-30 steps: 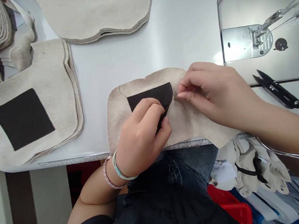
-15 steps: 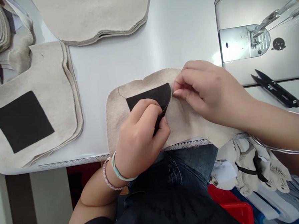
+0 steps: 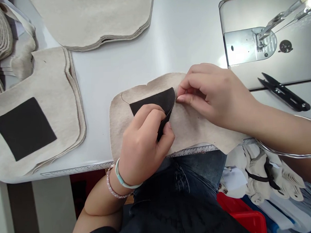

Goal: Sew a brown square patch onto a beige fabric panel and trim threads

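A beige fabric piece lies at the table's front edge with a black square patch on it. My left hand is closed on the patch, pinching its lower part so that the right side lifts into a fold. My right hand is closed in a pinch right beside the patch's upper right corner; whatever its fingertips hold is too small to make out. From the patch's upper left corner a loose dark thread curls over the beige fabric.
To the left lies a beige stack with another black patch on top. Further beige pieces are stacked behind. A sewing machine's needle plate and black thread snips are at right. A measuring tape runs along the front edge.
The whole view has shifted slightly. Both hands keep their pinches at the black patch, with hardly any movement against the fabric.
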The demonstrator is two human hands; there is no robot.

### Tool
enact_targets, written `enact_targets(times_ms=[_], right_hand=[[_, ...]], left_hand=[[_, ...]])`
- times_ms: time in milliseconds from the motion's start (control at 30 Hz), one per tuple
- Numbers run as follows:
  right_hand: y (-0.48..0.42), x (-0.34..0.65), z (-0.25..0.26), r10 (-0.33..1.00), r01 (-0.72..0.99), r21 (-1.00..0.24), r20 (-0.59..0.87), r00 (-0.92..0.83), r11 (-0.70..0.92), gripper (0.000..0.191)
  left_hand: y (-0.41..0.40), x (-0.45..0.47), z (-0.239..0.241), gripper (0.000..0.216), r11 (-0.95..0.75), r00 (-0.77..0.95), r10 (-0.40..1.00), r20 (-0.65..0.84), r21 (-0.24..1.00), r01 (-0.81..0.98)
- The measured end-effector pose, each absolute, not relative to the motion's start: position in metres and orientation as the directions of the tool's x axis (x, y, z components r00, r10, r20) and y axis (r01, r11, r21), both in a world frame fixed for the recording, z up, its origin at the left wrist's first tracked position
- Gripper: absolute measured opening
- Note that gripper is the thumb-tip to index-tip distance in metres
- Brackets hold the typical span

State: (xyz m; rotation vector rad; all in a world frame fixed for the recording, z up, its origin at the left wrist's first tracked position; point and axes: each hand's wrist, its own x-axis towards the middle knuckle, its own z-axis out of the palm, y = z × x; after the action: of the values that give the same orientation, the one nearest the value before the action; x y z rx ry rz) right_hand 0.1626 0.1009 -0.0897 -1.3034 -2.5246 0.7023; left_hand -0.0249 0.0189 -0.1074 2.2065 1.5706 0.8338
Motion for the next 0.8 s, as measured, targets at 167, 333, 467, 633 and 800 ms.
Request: enact_targets(times_ms=[167, 333, 467, 633, 800], right_hand=[[0.101, 0.157, -0.095, 0.794, 0.734, -0.408, -0.032, -0.607, 0.544, 0.015], [0.101, 0.155, -0.091, 0.787, 0.74, -0.394, -0.064, -0.614, 0.545, 0.019], [0.102, 0.162, -0.087, 0.812, 0.704, -0.526, -0.04, -0.582, 0.478, 0.014], [0.104, 0.168, -0.089, 0.836, 0.686, -0.557, 0.026, -0.549, 0.468, 0.012], [0.107, 0.159, -0.097, 0.814, 0.675, -0.516, 0.081, -0.575, 0.528, 0.014]], left_hand=[[0.019, -0.025, -0.107, 0.009, -0.354, 0.231, 0.932, 0.28, 0.559, 0.749], [0.018, -0.025, -0.107, 0.011, -0.346, 0.226, 0.935, 0.272, 0.563, 0.75], [0.018, -0.025, -0.107, 0.01, -0.351, 0.229, 0.933, 0.278, 0.562, 0.749], [0.019, -0.025, -0.108, 0.011, -0.358, 0.225, 0.929, 0.294, 0.558, 0.749], [0.018, -0.024, -0.108, 0.013, -0.345, 0.201, 0.931, 0.304, 0.56, 0.753]])
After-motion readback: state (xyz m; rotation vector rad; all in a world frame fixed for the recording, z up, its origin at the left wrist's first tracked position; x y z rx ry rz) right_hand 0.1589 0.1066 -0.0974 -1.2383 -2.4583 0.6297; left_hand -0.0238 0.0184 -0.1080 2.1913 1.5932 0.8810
